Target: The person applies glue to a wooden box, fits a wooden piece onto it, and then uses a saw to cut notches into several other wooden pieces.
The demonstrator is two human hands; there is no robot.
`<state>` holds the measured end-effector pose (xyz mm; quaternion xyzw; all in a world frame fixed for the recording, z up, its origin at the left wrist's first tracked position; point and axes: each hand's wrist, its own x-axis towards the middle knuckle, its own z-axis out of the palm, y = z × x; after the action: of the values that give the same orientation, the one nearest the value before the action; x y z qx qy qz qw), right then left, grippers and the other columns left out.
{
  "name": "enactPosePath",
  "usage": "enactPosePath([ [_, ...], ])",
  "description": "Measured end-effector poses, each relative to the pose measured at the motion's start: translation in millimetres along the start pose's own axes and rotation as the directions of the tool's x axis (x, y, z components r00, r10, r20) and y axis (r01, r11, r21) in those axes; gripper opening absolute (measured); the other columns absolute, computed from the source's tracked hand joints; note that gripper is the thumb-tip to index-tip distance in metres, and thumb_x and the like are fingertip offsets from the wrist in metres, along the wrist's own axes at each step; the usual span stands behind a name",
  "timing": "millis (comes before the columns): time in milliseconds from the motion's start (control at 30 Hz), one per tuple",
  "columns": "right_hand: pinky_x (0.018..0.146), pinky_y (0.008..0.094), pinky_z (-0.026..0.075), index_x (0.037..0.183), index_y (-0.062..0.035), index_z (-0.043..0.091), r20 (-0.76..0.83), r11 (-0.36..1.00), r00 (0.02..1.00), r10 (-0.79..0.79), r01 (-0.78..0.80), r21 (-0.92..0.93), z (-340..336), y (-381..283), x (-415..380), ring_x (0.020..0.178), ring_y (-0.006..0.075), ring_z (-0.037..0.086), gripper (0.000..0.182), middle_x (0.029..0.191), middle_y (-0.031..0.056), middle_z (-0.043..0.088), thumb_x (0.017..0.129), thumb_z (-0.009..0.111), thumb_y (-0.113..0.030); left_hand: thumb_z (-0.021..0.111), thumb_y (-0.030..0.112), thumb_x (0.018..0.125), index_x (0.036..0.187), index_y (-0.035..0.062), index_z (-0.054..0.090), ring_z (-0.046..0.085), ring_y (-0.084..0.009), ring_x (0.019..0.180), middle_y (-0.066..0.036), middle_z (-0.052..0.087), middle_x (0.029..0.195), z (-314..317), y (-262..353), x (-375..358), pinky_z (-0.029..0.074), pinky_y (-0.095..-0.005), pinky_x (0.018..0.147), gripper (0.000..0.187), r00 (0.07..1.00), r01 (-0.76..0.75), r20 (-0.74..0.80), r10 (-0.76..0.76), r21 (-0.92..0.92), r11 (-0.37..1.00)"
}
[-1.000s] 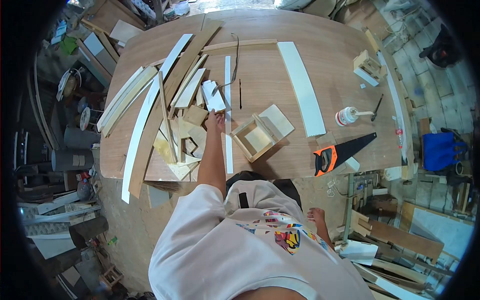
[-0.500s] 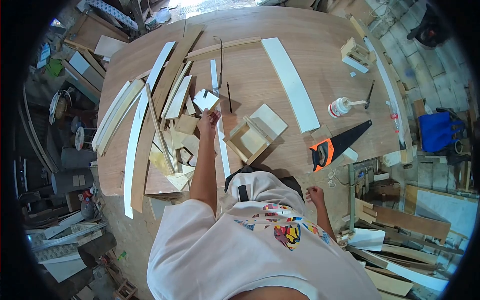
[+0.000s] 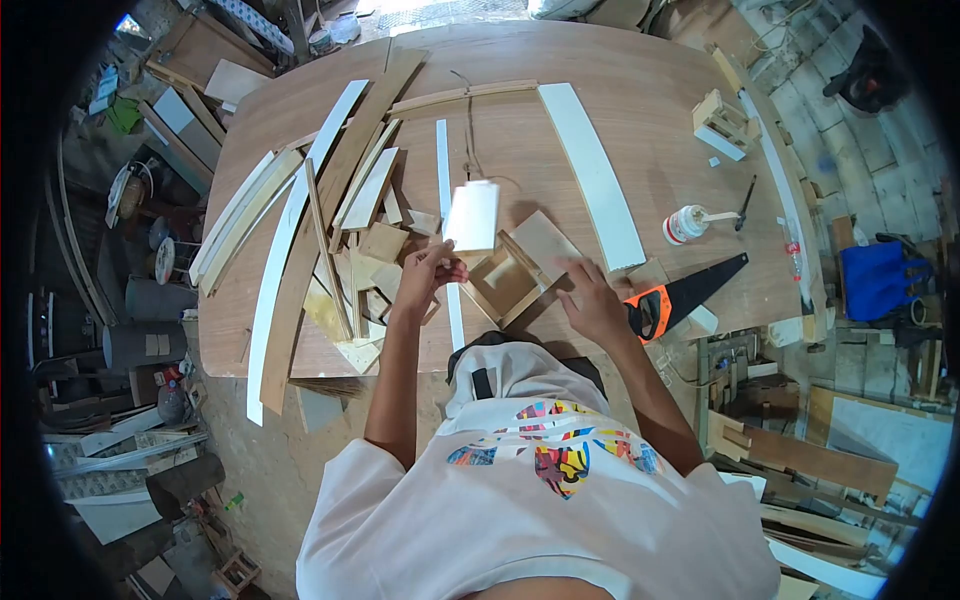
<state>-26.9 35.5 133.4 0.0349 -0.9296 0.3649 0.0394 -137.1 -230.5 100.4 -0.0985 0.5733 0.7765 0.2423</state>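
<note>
My left hand (image 3: 430, 275) is closed on the lower edge of a small white board (image 3: 472, 218), which is raised above the table. Just below that board sits a small open wooden box (image 3: 486, 298), partly covered by it from this view. A flat pale panel (image 3: 545, 240) lies against the box's far right side. My right hand (image 3: 595, 305) hovers to the right of the box, fingers extended and apart, with nothing visible in it. An orange and black handsaw (image 3: 690, 295) rests on the table beyond my right hand.
Long white and brown boards (image 3: 300, 235) and wood offcuts (image 3: 383, 242) cover the table's left side. Farther right are a wide white strip (image 3: 595, 175), a white glue tub (image 3: 684, 225) with a brush, and a small slatted wooden piece (image 3: 722, 125).
My left hand has brought the white board right and nearer, over the box's far edge. My right hand has risen from beside my body to the table, right of the box.
</note>
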Motion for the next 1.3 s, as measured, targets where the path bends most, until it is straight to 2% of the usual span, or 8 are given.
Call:
enactPosePath([
  [133,0.105,0.0469,0.029,0.125,-0.0136,0.054,-0.133,0.9,0.931,-0.339,0.28,-0.333,-8.5,-27.6,19.6,0.122,0.0233,0.044,0.052,0.127,0.0075,0.05,0.075,0.066,-0.008,0.057,0.024,0.088,0.083,-0.0024,0.059,0.063,-0.0202,0.057,-0.013,0.063,0.068,8.5,13.3,-26.5,0.053,-0.0295,0.058,0.027,0.963,0.149,0.223,-0.154,0.041,0.988],
  [233,0.107,0.05,0.023,0.121,-0.0149,0.056,0.01,0.862,0.918,-0.396,0.375,-0.34,-3.8,-13.0,19.7,0.117,0.0206,0.05,0.05,0.122,0.0078,0.055,0.072,0.067,-0.008,0.054,0.031,0.089,0.08,0.0001,0.059,0.062,-0.0203,0.056,-0.011,0.062,0.064,20.0,10.1,-39.3,0.053,-0.03,0.057,0.033,0.919,0.211,0.318,-0.231,0.096,0.973],
  [267,0.1,0.0446,0.034,0.114,-0.0131,0.06,0.012,0.849,0.898,-0.441,0.421,-0.318,0.9,-0.7,19.8,0.104,0.0224,0.059,0.043,0.106,0.0083,0.063,0.071,0.067,-0.01,0.052,0.035,0.089,0.08,0.0005,0.059,0.062,-0.0209,0.056,-0.011,0.062,0.064,22.4,1.8,-39.2,0.053,-0.0311,0.057,0.036,0.915,0.243,0.325,-0.238,0.025,0.97],
  [433,0.072,0.0455,0.047,0.1,-0.0053,0.059,0.031,0.984,0.992,-0.124,0.127,-0.125,4.9,9.1,3.2,0.078,0.0326,0.064,0.022,0.082,0.014,0.065,0.081,0.062,-0.017,0.046,0.048,0.09,0.082,0.001,0.058,0.061,-0.0231,0.056,-0.01,0.06,0.063,20.0,-15.8,-40.3,0.052,-0.0333,0.058,0.05,0.905,0.333,0.352,-0.24,-0.23,0.914],
  [567,0.062,0.0523,0.046,0.097,-0.0005,0.053,-0.042,0.981,0.991,0.125,-0.129,-0.142,8.8,39.1,-7.7,0.073,0.0415,0.061,0.03,0.079,0.0215,0.063,0.087,0.059,-0.028,0.051,0.039,0.089,0.087,0.0051,0.057,0.057,-0.0201,0.057,-0.004,0.057,0.066,-10.5,-54.3,-30.9,0.049,-0.0339,0.056,0.035,0.973,0.144,-0.155,-0.172,-0.179,0.973],
  [767,0.072,0.0496,0.047,0.103,0.0026,0.056,0.085,0.931,0.949,0.305,-0.278,-0.236,4.5,72.7,-14.7,0.085,0.0434,0.06,0.033,0.084,0.0263,0.063,0.082,0.062,-0.022,0.053,0.025,0.086,0.092,0.0044,0.057,0.056,-0.0173,0.057,-0.005,0.056,0.072,-50.3,-96.6,-36.4,0.051,-0.0313,0.055,0.022,0.942,0.135,-0.262,-0.209,-0.273,0.952],
  [1033,0.073,0.0454,0.045,0.09,-0.0097,0.063,0.331,0.855,0.934,0.134,0.06,-0.515,2.2,91.3,-39.2,0.084,0.0334,0.063,0.017,0.087,0.0103,0.065,0.075,0.068,-0.018,0.05,0.026,0.088,0.094,0.0095,0.056,0.057,-0.0156,0.062,-0.002,0.058,0.075,-74.4,-130.6,-62.5,0.052,-0.0316,0.06,0.019,0.907,0.124,-0.356,-0.226,-0.287,0.95],
  [1300,0.086,0.0418,0.034,0.093,-0.016,0.068,0.266,0.774,0.925,-0.271,0.374,-0.51,49.2,107.4,-21.4,0.094,0.0195,0.055,0.022,0.089,0.0002,0.063,0.074,0.063,-0.007,0.05,0.026,0.089,0.099,0.0049,0.055,0.058,-0.0171,0.062,-0.006,0.058,0.08,-67.7,-147.4,-70.2,0.053,-0.0325,0.059,0.024,0.874,0.172,-0.406,-0.266,-0.253,0.952],
])
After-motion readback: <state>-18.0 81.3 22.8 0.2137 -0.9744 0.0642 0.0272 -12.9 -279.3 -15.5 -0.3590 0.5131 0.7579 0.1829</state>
